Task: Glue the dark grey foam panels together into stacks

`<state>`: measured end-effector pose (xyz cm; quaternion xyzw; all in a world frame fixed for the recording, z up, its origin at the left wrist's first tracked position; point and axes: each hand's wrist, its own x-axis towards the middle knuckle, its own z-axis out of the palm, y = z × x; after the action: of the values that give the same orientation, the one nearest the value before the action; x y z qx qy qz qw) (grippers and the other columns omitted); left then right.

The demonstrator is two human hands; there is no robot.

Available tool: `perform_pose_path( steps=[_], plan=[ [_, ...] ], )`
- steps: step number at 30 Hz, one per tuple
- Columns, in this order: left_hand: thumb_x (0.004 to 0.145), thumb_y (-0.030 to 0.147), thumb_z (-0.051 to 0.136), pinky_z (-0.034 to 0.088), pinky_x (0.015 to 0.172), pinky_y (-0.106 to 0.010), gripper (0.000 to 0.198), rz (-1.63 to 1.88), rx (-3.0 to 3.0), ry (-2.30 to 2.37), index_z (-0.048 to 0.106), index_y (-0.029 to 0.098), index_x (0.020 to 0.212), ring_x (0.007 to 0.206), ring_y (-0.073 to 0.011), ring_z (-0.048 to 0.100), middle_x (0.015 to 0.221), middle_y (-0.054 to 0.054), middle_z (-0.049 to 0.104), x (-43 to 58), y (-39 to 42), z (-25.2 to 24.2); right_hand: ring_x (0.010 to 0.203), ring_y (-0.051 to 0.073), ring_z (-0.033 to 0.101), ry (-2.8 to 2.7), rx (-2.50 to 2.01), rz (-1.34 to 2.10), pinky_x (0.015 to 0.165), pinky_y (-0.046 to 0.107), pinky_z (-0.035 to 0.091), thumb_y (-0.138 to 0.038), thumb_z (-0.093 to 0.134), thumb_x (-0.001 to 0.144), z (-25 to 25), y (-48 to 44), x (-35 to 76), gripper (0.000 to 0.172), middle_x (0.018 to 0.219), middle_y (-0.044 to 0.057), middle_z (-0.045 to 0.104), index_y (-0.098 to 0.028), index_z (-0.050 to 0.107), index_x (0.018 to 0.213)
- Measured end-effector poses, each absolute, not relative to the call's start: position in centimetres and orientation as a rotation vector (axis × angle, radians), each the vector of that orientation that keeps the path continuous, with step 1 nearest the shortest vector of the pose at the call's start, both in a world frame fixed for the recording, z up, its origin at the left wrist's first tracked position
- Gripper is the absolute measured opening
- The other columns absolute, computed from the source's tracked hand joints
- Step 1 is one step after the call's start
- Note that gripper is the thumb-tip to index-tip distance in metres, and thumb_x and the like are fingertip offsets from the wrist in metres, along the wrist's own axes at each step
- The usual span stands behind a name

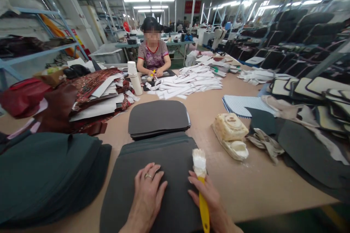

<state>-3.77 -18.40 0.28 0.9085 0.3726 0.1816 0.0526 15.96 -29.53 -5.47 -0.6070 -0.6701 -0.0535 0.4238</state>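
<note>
My left hand (149, 193), a ring on one finger, lies with spread fingers on a dark grey sheet (125, 182) in front of me. At the sheet's right edge, my right hand (207, 193) holds a brush (202, 200) with a yellow handle. White paste coats its bristles, which point away from me. Beyond the sheet sits a stack of smaller dark rounded panels (158, 118). To the right stands a paste-crusted container (231, 127) with a white lump at its near end.
At left are a pile of dark green sheets (49, 174) and red patterned material (84, 94). White strips (188, 82) cover the far middle, before a seated co-worker (153, 51). Dark pieces (308, 149) and a striped cloth (246, 105) lie at right. A white bottle (134, 80) stands upright.
</note>
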Motion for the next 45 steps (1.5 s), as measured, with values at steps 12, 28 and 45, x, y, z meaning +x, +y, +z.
perform_pose_path(
  steps=[12,28,45],
  plan=[
    [0.082,0.019,0.047,0.045,0.082,-0.038,0.019,0.413,2.385,0.993,0.062,0.019,0.093,0.090,-0.0219,0.054,0.093,-0.007,0.060,7.5,-10.7,0.5,0.091,0.027,0.066,-1.649,-1.526,-0.212,0.071,0.038,0.058,-0.013,0.055,0.079,-4.8,-29.2,16.6,0.035,0.096,0.012,0.070,-0.016,0.055,0.113],
    [0.083,0.022,0.039,0.040,0.069,-0.032,0.015,0.214,2.307,1.025,0.044,0.022,0.068,0.071,-0.0188,0.050,0.073,-0.001,0.053,9.8,-9.6,0.8,0.083,0.019,0.068,-1.654,-1.606,-0.222,0.083,0.036,0.052,-0.017,0.056,0.079,-4.9,-28.9,18.0,0.024,0.092,0.004,0.072,-0.023,0.062,0.101],
    [0.086,0.019,0.038,0.040,0.070,-0.032,0.017,0.048,2.393,1.062,0.042,0.021,0.070,0.072,-0.0184,0.050,0.074,-0.001,0.053,10.3,-9.6,1.1,0.072,0.019,0.069,-1.709,-1.609,-0.290,0.065,0.030,0.056,-0.017,0.051,0.082,-2.3,-28.0,19.0,0.014,0.080,0.004,0.072,-0.018,0.064,0.086]
  ],
)
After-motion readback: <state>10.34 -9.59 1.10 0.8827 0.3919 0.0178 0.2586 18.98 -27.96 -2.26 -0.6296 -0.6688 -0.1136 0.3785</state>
